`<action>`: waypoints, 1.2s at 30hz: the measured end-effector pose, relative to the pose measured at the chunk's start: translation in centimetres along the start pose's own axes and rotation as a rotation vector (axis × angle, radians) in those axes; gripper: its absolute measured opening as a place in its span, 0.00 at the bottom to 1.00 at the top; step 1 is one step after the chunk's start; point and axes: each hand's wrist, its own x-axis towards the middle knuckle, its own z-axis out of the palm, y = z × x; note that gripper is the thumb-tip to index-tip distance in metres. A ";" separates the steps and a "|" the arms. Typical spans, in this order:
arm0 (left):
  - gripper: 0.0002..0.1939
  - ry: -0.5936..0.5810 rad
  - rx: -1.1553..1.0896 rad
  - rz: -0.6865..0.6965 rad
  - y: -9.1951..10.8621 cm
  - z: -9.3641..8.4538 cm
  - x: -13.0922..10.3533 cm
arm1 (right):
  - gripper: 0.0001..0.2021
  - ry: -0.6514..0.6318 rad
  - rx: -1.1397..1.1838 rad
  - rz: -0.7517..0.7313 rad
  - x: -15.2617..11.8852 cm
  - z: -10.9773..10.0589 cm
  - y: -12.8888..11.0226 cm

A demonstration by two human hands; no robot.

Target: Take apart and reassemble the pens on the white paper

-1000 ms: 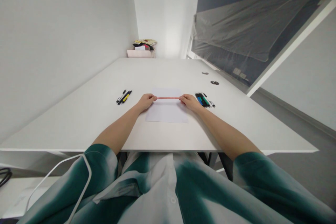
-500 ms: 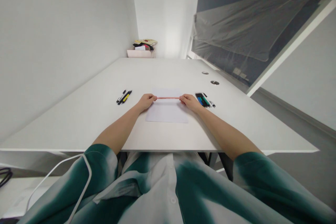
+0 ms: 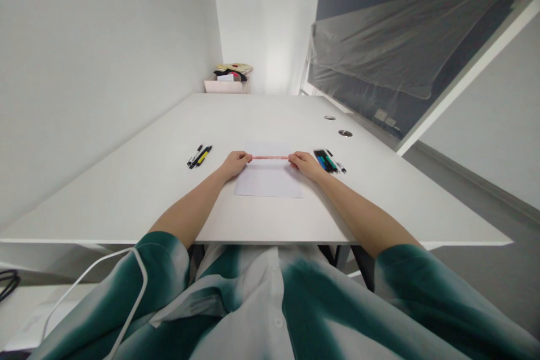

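Note:
A thin pink stick [image 3: 270, 158] runs level from side to side above a sheet of white paper [image 3: 268, 181]. My left hand [image 3: 237, 163] pinches its left end, and my right hand [image 3: 304, 164] pinches its right end. The fingers of both hands are closed. Several pens [image 3: 329, 161], with blue and green among them, lie side by side just right of my right hand. Left of my left hand is a smaller group of pens, one of them a yellow and black pen [image 3: 203, 156].
The white table [image 3: 147, 191] has two round metal fittings near its right edge, one a cable hole cover [image 3: 345, 133]. A pale box [image 3: 223, 86] with cloth items stands at the far end. A dark panel [image 3: 371, 28] under plastic film leans over the right side.

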 end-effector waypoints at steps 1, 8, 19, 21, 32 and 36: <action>0.16 -0.002 0.001 0.000 0.0 0.0 0.0 | 0.19 -0.002 -0.003 -0.004 0.0 0.0 0.0; 0.17 0.001 0.006 0.008 0.2 -0.1 -0.2 | 0.19 -0.005 -0.013 -0.005 0.0 -0.1 -0.1; 0.18 -0.004 0.018 0.019 -0.2 0.0 0.1 | 0.19 -0.008 -0.039 -0.003 -0.3 -0.2 -0.8; 0.19 -0.006 0.021 0.014 -0.3 0.0 0.1 | 0.19 -0.011 -0.038 0.000 -0.3 -0.2 -0.8; 0.19 0.000 0.011 0.013 -0.2 0.0 0.0 | 0.20 -0.003 -0.034 0.006 -0.3 -0.1 -0.6; 0.19 -0.003 0.010 0.016 -0.2 0.0 -0.1 | 0.21 -0.001 -0.022 0.004 -0.3 -0.1 -0.5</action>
